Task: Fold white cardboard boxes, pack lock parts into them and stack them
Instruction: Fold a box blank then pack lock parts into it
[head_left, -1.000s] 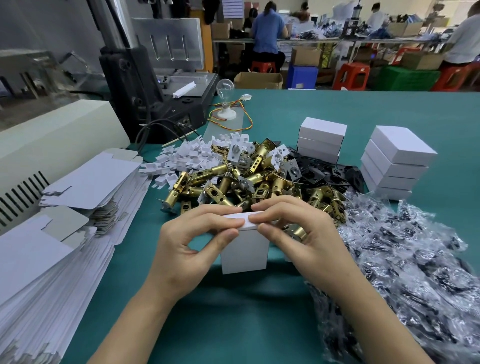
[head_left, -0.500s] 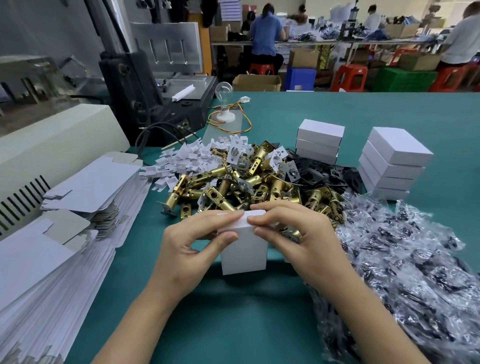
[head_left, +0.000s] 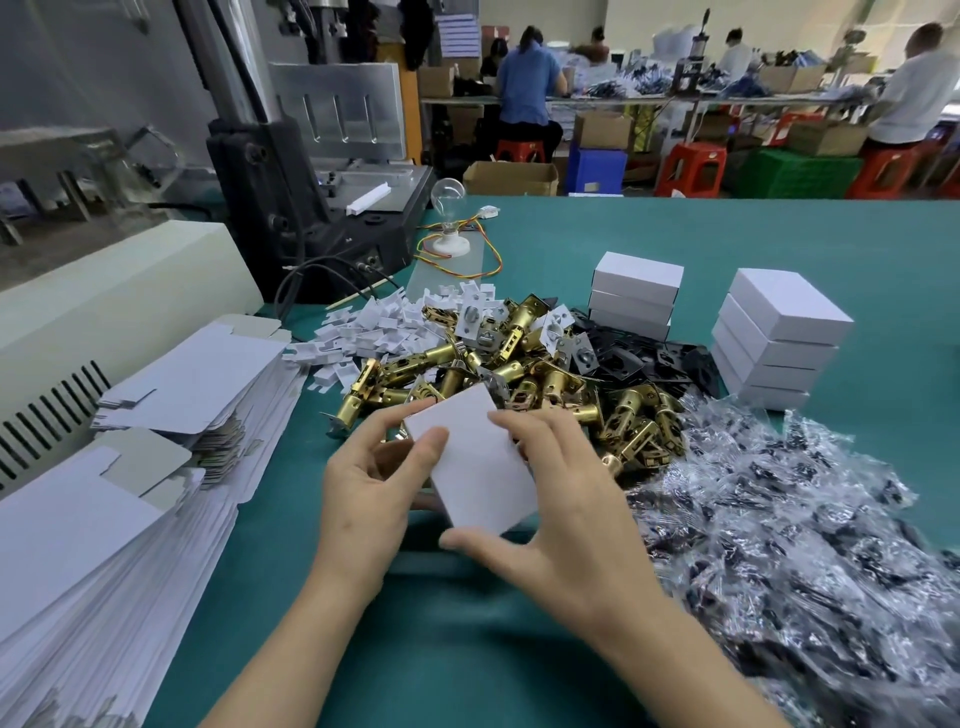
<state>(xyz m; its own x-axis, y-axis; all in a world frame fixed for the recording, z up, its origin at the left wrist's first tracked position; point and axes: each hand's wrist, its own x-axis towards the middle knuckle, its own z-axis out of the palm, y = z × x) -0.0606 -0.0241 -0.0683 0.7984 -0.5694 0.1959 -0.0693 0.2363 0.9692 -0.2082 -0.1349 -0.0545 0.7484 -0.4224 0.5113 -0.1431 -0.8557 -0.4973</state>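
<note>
A closed white cardboard box (head_left: 470, 462) is lifted above the green table (head_left: 571, 244), its broad face turned up and tilted. My left hand (head_left: 371, 483) grips its left edge, thumb on top. My right hand (head_left: 561, 499) holds its right side, thumb under the near corner. Behind it lies a heap of brass lock latches (head_left: 519, 374), with black plates (head_left: 639, 358) and small white card inserts (head_left: 374, 332). Two stacks of finished white boxes (head_left: 636, 293) (head_left: 776, 338) stand at the back right.
Stacks of flat unfolded box blanks (head_left: 130, 467) fill the left side. A pile of clear plastic bags with dark parts (head_left: 810, 545) covers the right. A black press machine (head_left: 311, 208) and a light bulb (head_left: 449, 218) stand behind. People work at far benches.
The box stood upright on the table while both hands pressed its top flap. Now it is lifted and turned so its broad face points up, held from both sides.
</note>
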